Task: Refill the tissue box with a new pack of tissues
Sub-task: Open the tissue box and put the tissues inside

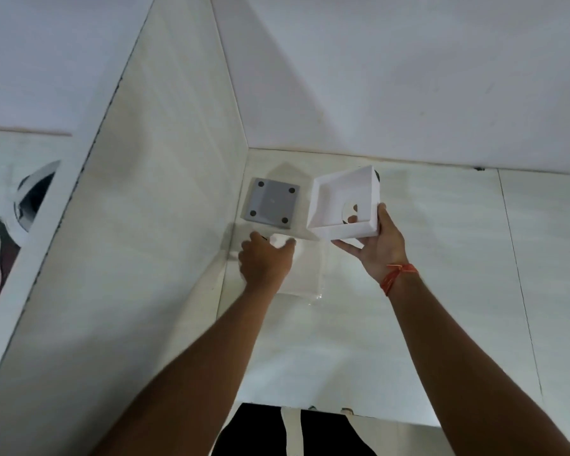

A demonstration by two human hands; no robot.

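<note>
My right hand (377,243) holds the white tissue box shell (344,200) upside down above the counter, its open side facing me and a round hole showing in its inner face. The box's grey base plate (272,203) with black round feet lies flat by the corner. Just in front of it my left hand (265,261) rests on a white pack of tissues (305,271) in clear plastic wrap, fingers curled over the pack's far end.
A white tiled counter (441,291) meets a tiled wall (165,192) on the left and a white wall behind. The counter's front edge (392,419) lies close to my body. A round dark opening (35,195) shows at far left.
</note>
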